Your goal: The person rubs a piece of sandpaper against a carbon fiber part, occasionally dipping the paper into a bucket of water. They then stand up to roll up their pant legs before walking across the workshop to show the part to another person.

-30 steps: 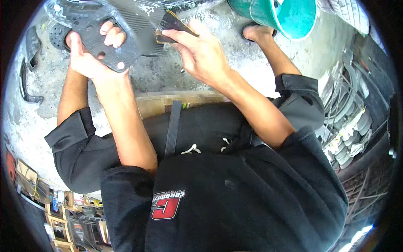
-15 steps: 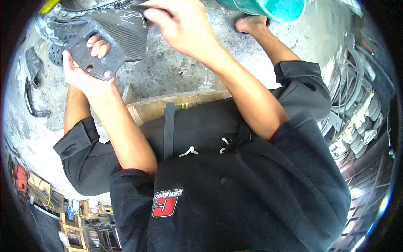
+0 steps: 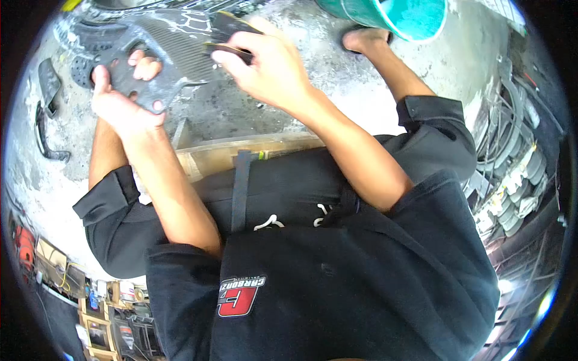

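Note:
At the upper left, my left hand [image 3: 129,99] grips a dark carbon-fibre part [image 3: 174,45] by its flat plate with holes; some fingers show through the large opening. White marks run along the part's upper surface. My right hand [image 3: 271,63] pinches a thin, dark, folded sheet [image 3: 232,30] with light edges, just right of the part. Whether the sheet touches the part cannot be made out.
A teal bucket [image 3: 415,18] stands at the top right near a bare foot [image 3: 366,40]. Dark curved pieces [image 3: 49,87] lie on the left floor. A wooden seat [image 3: 211,157] is beneath me. Stacked parts [image 3: 518,198] line the right side.
My right hand has moved slightly down and right, and more of the dark sheet shows. The part has tilted a little in my left hand.

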`<action>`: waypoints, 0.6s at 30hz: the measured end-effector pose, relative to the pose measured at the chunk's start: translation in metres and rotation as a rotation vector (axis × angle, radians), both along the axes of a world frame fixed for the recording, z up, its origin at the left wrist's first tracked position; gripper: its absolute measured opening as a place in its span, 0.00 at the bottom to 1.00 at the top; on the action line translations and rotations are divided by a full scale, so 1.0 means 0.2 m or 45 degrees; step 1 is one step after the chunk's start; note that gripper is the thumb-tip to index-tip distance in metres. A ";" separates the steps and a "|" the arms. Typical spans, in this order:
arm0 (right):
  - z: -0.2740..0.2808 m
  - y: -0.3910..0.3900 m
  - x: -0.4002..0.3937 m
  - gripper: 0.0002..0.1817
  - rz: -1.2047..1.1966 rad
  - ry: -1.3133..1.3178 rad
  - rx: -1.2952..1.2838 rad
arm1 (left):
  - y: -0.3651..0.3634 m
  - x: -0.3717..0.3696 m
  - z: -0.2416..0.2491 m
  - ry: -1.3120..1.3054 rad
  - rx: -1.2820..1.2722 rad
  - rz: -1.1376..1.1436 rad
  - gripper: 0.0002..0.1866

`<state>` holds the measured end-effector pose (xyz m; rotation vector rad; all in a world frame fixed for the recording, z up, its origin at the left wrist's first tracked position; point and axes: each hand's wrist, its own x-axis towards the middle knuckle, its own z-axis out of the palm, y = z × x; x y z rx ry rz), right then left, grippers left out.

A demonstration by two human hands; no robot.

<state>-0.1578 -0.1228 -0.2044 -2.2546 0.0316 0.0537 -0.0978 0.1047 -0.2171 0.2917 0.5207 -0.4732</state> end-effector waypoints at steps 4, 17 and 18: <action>-0.02 0.04 0.08 0.09 0.023 -0.051 -0.085 | 0.04 0.02 -0.08 0.068 0.055 -0.063 0.20; -0.06 0.03 0.09 0.09 0.132 -0.123 0.027 | -0.02 0.00 -0.01 0.136 0.277 0.074 0.20; -0.05 0.01 0.06 0.09 0.136 -0.135 0.028 | -0.02 0.00 -0.01 0.106 0.165 0.077 0.20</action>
